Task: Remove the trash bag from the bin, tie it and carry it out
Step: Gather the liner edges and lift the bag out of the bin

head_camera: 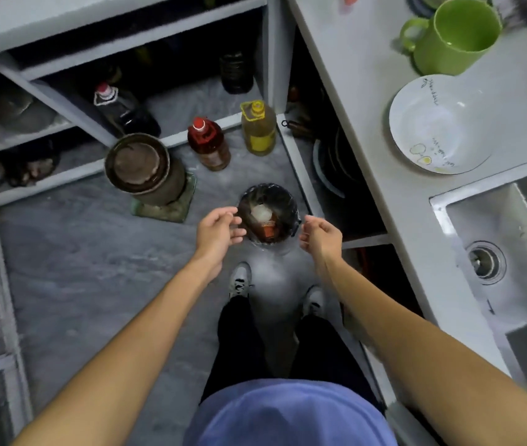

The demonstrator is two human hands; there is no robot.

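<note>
A small round bin (291, 206) stands on the grey floor in front of my feet, lined with a dark trash bag (257, 193) whose edge folds over the rim. Inside lie a white crumpled piece and an orange wrapper. My left hand (220, 231) hovers at the bin's left rim, fingers curled and apart, holding nothing. My right hand (320, 236) hovers at the right rim, fingers loosely curled, also holding nothing. Whether either hand touches the bag I cannot tell.
A rusty pot on a stand (146, 170) sits left of the bin. Oil bottles (209, 144) (258, 128) stand behind it under open shelves. The counter (368, 91) on the right holds a green mug (455, 35), a white bowl (439, 123) and a steel sink (506, 252).
</note>
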